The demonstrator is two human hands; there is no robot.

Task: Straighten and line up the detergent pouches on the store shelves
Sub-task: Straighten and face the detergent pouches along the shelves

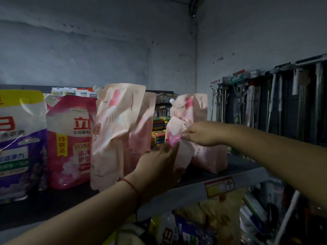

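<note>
A slumped pale pink detergent pouch (182,152) leans on the dark top shelf (221,175), in front of another upright pink pouch (203,152). My right hand (203,133) pinches the folded top of the slumped pouch. My left hand (159,165) presses flat against its left side, fingers straight. To the left stand a tall crumpled pale pink pouch (113,135) with a second one (143,131) behind it, then a magenta pouch (70,142) and a white and purple pouch (19,145).
A yellow price tag (219,186) hangs on the shelf's front edge. Packaged goods (191,227) fill the shelf below. Colourful sponges (159,128) show in the gap between pouches. Hanging utensils (265,106) line the rack at right. A grey wall rises behind.
</note>
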